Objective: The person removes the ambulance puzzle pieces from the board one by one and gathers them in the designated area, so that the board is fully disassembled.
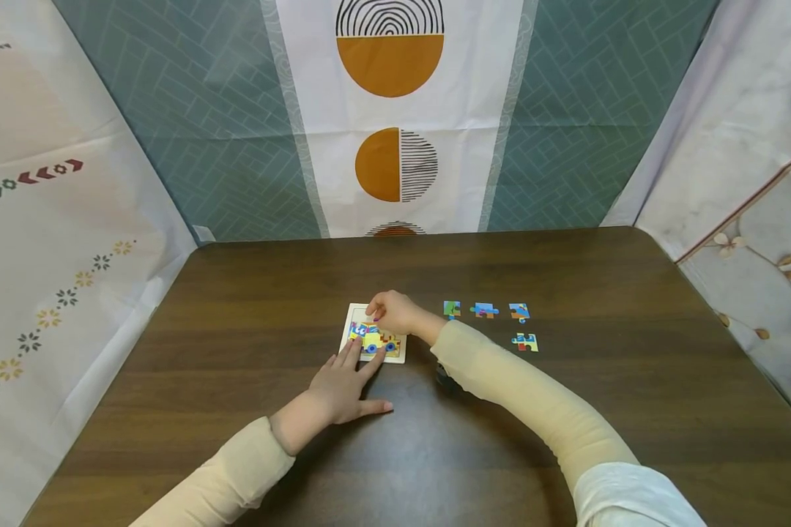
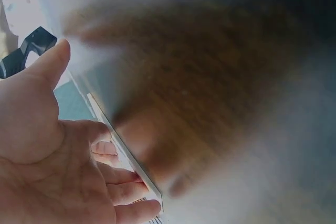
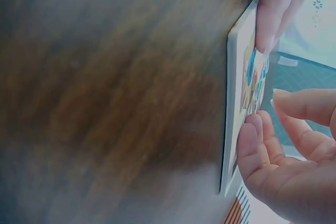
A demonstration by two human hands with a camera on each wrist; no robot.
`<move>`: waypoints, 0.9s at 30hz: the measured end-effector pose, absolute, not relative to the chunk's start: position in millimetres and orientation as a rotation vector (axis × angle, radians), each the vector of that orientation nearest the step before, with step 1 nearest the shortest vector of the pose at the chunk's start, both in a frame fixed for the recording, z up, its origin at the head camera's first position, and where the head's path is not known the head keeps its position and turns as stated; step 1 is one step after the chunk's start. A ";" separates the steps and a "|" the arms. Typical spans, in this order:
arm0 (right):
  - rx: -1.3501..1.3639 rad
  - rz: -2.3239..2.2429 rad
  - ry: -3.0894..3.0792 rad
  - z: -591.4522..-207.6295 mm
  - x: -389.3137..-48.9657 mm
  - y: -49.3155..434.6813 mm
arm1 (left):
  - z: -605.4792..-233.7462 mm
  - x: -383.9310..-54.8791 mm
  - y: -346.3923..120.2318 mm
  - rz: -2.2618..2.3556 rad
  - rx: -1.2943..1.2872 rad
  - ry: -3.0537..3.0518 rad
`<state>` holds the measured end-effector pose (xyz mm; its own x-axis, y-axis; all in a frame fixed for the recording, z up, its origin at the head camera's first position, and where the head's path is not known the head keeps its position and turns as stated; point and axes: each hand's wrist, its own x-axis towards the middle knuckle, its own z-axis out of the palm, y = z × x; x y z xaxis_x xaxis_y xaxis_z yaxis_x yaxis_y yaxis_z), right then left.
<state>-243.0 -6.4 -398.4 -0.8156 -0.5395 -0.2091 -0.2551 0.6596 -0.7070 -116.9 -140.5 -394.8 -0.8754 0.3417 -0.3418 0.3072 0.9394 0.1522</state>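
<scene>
Your white upper sleeve (image 1: 633,496) lies nearest, trailing well behind the right grip (image 1: 398,313), its fingers curled above the cartoon-vehicle jigsaw board (image 1: 354,310); I cannot tell whether they pinch anything. Your left grip (image 1: 339,388), fingers spread, touches that board. Rightward of both grips, four loose jigsaw pieces (image 1: 484,310) lie on the worktop (image 1: 237,307).
</scene>
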 end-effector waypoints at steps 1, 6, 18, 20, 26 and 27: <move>-0.622 -0.970 2.473 -397.8 -243.0 -6.3 | -394.8 -117.4 -140.5 0.123 0.476 2.727; -0.618 -0.977 2.478 -396.5 -243.1 -5.4 | -395.7 -121.8 -141.5 0.120 0.494 2.737; -0.593 -1.012 2.464 -398.9 -240.9 -6.7 | -398.8 -125.7 -145.7 0.172 0.513 2.724; -0.593 -1.015 2.464 -398.9 -241.1 -7.1 | -398.4 -125.8 -145.7 0.178 0.517 2.716; -0.593 -1.027 2.472 -398.5 -241.9 -8.0 | -397.5 -127.2 -145.3 0.171 0.508 2.698; -0.591 -1.035 2.469 -398.7 -242.0 -8.0 | -397.5 -127.1 -145.4 0.174 0.510 2.700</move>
